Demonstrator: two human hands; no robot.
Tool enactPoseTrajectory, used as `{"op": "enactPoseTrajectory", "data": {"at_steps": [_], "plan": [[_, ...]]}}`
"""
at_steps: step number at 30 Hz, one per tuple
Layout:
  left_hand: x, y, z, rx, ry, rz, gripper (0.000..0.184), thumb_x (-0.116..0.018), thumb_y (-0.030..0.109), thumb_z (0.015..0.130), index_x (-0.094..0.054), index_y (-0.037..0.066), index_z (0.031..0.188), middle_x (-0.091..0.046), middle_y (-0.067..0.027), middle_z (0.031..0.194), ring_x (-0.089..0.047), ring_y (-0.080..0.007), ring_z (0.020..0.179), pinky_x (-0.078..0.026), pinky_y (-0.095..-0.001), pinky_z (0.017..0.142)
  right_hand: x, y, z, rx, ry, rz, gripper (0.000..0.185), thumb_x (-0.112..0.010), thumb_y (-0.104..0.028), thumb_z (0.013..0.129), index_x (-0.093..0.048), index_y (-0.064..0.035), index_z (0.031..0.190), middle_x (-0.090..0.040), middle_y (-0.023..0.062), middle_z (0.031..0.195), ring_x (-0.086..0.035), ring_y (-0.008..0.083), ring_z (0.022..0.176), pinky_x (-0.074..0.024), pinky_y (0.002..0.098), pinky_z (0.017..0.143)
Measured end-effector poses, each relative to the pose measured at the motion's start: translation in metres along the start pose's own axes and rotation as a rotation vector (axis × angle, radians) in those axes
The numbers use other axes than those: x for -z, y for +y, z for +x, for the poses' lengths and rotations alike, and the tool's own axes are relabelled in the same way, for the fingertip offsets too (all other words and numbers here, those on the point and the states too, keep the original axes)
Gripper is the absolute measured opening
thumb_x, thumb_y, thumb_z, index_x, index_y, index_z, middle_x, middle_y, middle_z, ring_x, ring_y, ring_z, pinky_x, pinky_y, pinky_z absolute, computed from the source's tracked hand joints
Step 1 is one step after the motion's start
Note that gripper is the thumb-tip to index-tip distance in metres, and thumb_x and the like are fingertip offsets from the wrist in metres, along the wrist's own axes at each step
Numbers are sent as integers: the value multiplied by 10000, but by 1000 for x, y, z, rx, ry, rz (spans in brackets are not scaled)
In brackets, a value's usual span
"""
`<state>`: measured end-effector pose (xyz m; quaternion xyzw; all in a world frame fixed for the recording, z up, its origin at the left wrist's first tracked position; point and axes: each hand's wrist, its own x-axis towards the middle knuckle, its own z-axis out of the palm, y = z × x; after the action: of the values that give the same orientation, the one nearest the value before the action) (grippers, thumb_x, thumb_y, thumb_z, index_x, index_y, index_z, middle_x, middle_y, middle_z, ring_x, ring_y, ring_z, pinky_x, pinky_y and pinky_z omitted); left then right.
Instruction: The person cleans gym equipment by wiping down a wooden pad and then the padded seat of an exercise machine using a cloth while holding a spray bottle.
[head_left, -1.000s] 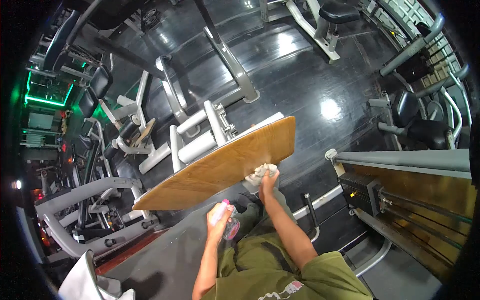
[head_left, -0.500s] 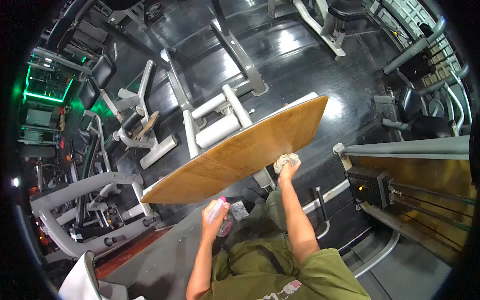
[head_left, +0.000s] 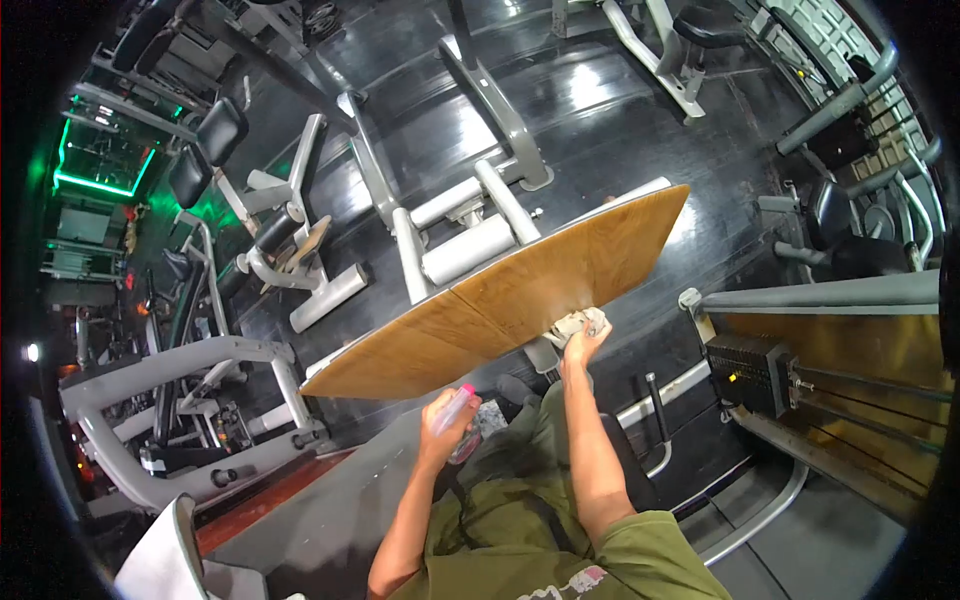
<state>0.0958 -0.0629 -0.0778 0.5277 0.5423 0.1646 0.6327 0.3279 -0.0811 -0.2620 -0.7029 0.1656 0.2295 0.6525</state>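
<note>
One long wooden panel [head_left: 520,290] slants across your view, its left end lower and closer to you, its right end higher and farther off. Its near edge faces your body, and a seam crosses the grain left of its middle. Past the panel's right end you have bare black floor [head_left: 640,140], glossy and lit in patches; more of that floor shows beyond its far edge.

Other equipment crowds the rest. Right behind the panel's far edge sit a white roller [head_left: 468,250] and pale bars, so that side is blocked. Just off the panel's left end stands a thick grey frame [head_left: 180,370]. To the right of the panel, apart from it, you have a dark weight stack [head_left: 750,375] under a grey beam [head_left: 820,297]. A lever with a black grip [head_left: 657,405] rises between the panel and that stack, near your right forearm.

Your right hand [head_left: 583,347] is closed around a bunched white cloth [head_left: 575,322], which lies against the panel at its near edge, right of the middle. Your left hand [head_left: 436,424] wraps a clear bottle with a pink top [head_left: 457,410], just below the panel's near edge and apart from it.
</note>
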Motion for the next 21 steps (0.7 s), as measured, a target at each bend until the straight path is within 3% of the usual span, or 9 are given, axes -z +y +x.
{"op": "enactPoseTrajectory", "data": {"at_steps": [1,3,8,10,12,14,17,21], "plan": [[1,-4,2,-25,2,-26,145,-711,179,890,-659,44,897,-590,18,715,-515,-57,598,-420,-237,567,-7,-25,-24,-60,-6,52,250,-548,-54,956,-471,-88,1191,-569,73,1099,-564,197,998,-453,336,896],[4,-10,2,-33,11,-30,142,-715,178,888,-659,47,893,-589,19,706,-514,-56,592,-421,-241,559,-1,32,-2,98,-92,-31,327,-532,-81,938,-421,-96,1245,-578,133,1119,-564,269,1047,-451,384,910],[8,-12,1,-51,9,33,139,-719,185,895,-657,62,885,-575,31,676,-508,-46,582,-416,-237,544,2,29,-70,152,-276,-213,346,-569,-73,904,-429,-73,1220,-556,145,1141,-533,244,1083,-421,385,953],[11,-14,-1,-64,-21,-18,88,-686,121,898,-646,42,904,-624,-13,822,-534,-71,633,-440,-239,578,6,17,-53,94,-343,-151,342,-570,-69,896,-433,-72,1209,-556,133,1139,-532,231,1085,-426,376,944],[16,-16,-5,-67,-29,-73,71,-675,91,898,-641,32,918,-650,-35,903,-546,-82,664,-453,-239,597,0,10,-36,152,-183,-76,316,-568,-99,904,-433,-56,1186,-568,136,1105,-546,236,1025,-437,375,916],[18,-17,-7,-61,-15,-145,83,-685,97,897,-642,32,927,-651,-34,917,-545,-78,676,-454,-238,600,-5,-3,-31,62,-89,-154,299,-553,-106,918,-431,-57,1186,-565,164,1108,-545,274,1017,-434,403,916],[25,-22,-10,-52,-2,-147,95,-691,103,899,-644,30,935,-649,-30,933,-547,-72,715,-462,-238,609,-10,46,-40,201,-74,-99,300,-538,-112,929,-427,-66,1204,-566,191,1118,-552,315,1039,-434,433,915],[29,-29,-17,-40,45,-170,122,-699,138,905,-643,32,923,-643,-18,913,-539,-71,698,-455,-236,602,-6,74,-107,117,-237,-298,379,-546,-129,936,-382,-84,1275,-567,210,1167,-560,322,1101,-432,434,944]]}}
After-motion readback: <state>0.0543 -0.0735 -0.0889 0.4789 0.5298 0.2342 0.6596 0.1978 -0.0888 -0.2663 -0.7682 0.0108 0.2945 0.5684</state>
